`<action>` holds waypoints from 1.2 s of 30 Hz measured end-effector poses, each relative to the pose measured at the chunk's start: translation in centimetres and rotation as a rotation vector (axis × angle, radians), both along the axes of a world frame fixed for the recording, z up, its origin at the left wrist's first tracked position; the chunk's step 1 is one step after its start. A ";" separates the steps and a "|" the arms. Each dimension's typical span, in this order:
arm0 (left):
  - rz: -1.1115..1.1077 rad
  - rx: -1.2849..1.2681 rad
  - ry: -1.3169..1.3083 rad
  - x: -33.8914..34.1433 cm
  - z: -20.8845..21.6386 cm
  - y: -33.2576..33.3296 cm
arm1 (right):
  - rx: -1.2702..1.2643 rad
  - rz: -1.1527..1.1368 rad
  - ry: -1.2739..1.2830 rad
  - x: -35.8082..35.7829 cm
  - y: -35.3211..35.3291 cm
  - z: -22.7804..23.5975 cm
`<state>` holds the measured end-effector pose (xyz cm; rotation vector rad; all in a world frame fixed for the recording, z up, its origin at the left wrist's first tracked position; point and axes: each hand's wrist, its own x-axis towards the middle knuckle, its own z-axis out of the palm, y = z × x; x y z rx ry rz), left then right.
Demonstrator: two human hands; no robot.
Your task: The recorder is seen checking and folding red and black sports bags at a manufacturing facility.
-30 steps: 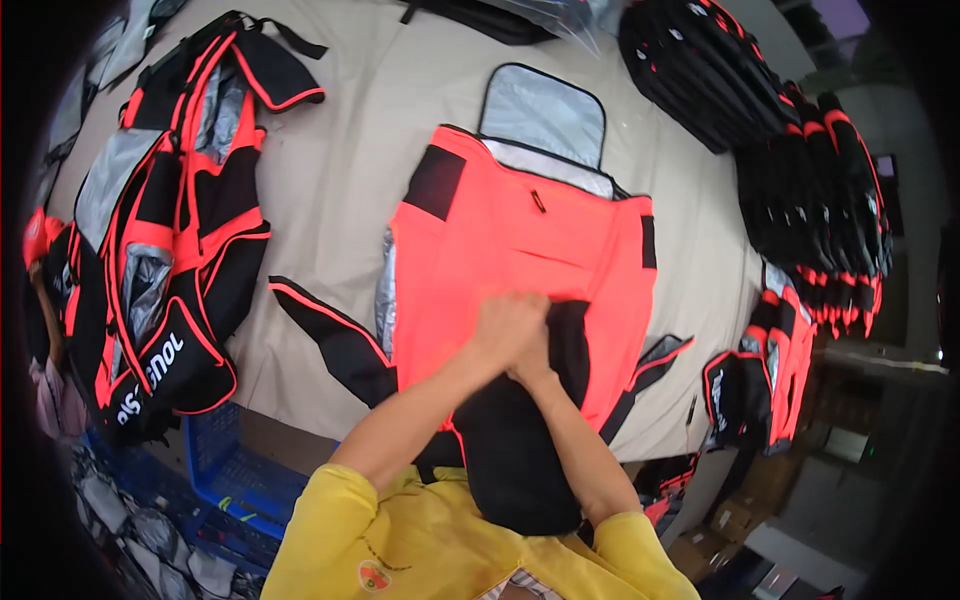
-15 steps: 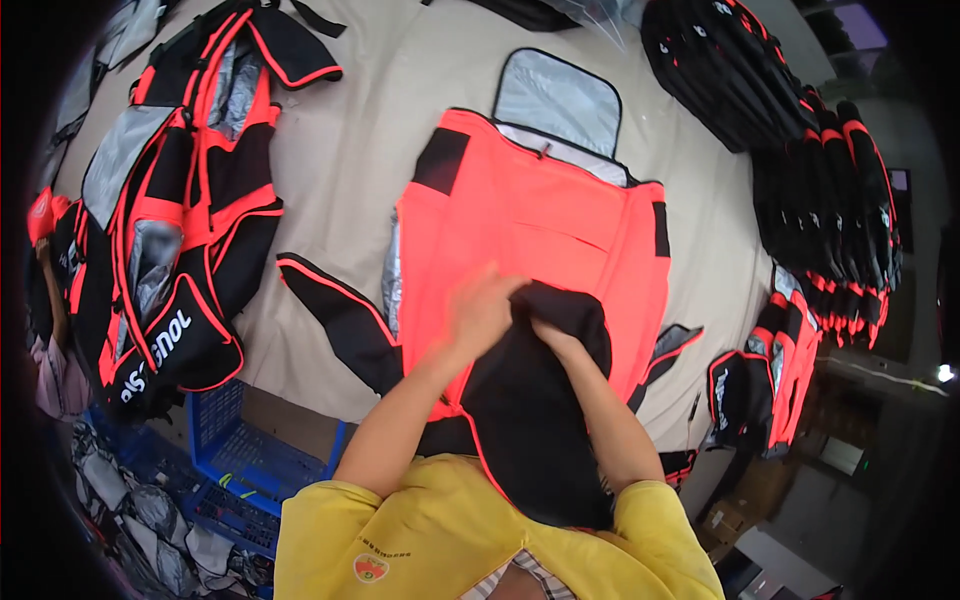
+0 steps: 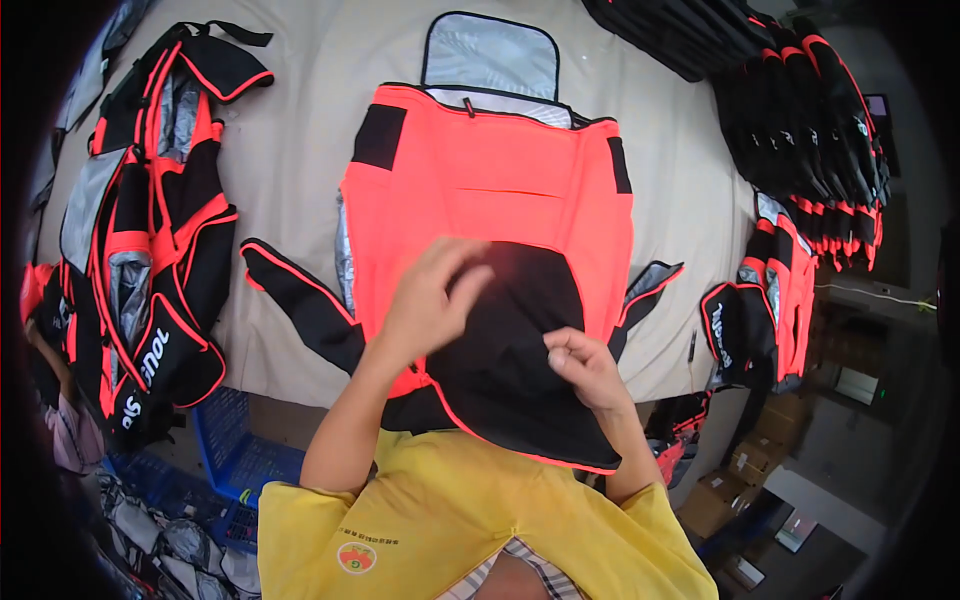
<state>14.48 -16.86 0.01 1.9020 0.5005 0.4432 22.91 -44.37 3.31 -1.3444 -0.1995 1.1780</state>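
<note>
A bright orange-red and black bag (image 3: pixel 510 160) lies spread on the table before me, its grey-lined flap (image 3: pixel 490 52) folded open at the far end. The bag's black panel (image 3: pixel 510 375), edged with orange piping, lies across its near part. Over the left side of this panel is my left hand (image 3: pixel 435 295), thumb and fingers apart, holding nothing. My right hand (image 3: pixel 588 370) is above the panel's right side with its fingers curled toward the thumb; what they hold, if anything, I cannot make out. Black side flaps (image 3: pixel 310 305) stick out from both sides of the bag.
Another orange and black bag (image 3: pixel 140 230) lies at the table's left. Stacked black bags (image 3: pixel 790 130) stand at the far right, with a smaller orange and black one (image 3: pixel 770 290) nearer. A blue crate (image 3: pixel 245 450) is below the table's left edge; cardboard boxes (image 3: pixel 720 495) are lower right.
The black panel, bunched up under my hands before, now lies flatter. My left hand has opened and shifted left; my right hand has come out from beneath the fabric. The whole view has shifted.
</note>
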 end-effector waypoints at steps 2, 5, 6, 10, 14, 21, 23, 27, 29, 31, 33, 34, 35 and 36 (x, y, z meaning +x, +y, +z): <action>-0.319 0.013 -0.139 -2.7 2.5 -1.1 | -0.023 0.209 -0.117 -0.5 1.1 2.1; -0.574 0.061 -0.002 -7.1 2.3 -2.2 | -0.160 0.766 -0.502 -0.5 1.6 3.0; -0.670 0.062 0.140 -8.6 1.5 -2.3 | -0.036 0.858 -0.660 -0.9 2.1 3.0; -0.772 0.063 0.289 -11.6 0.1 -2.6 | -0.171 1.148 -0.736 -3.4 2.9 2.5; -0.733 -0.252 0.380 -8.1 1.1 0.1 | -0.204 1.157 -0.717 -3.5 3.4 3.0; -0.170 0.464 0.161 3.4 -10.9 0.6 | -0.217 1.236 -0.659 -3.9 4.4 2.8; -0.185 0.669 0.161 5.3 -14.0 0.3 | -0.182 1.164 -0.693 -4.1 4.7 2.4; -0.407 0.701 0.318 5.6 -14.5 0.0 | -0.156 1.369 -0.386 -2.4 6.9 -0.5; -0.487 0.567 0.247 5.4 -11.9 0.6 | -0.135 1.485 -0.218 -0.6 9.2 -2.8; -0.410 0.537 0.118 4.8 -6.4 1.4 | -0.013 1.584 -0.040 1.8 12.5 -6.5; -0.419 0.576 0.029 4.0 -1.9 1.7 | -0.175 1.351 -0.392 5.8 13.9 -13.1; -0.425 0.605 -0.050 3.5 -1.0 1.6 | -0.176 1.352 -0.392 6.1 13.4 -14.4; -0.362 0.688 -0.086 2.3 -2.1 1.4 | -0.262 1.333 -0.531 5.5 14.1 -15.6; -0.300 0.662 -0.094 1.8 -2.9 1.0 | -0.355 1.295 -0.676 5.1 14.2 -16.5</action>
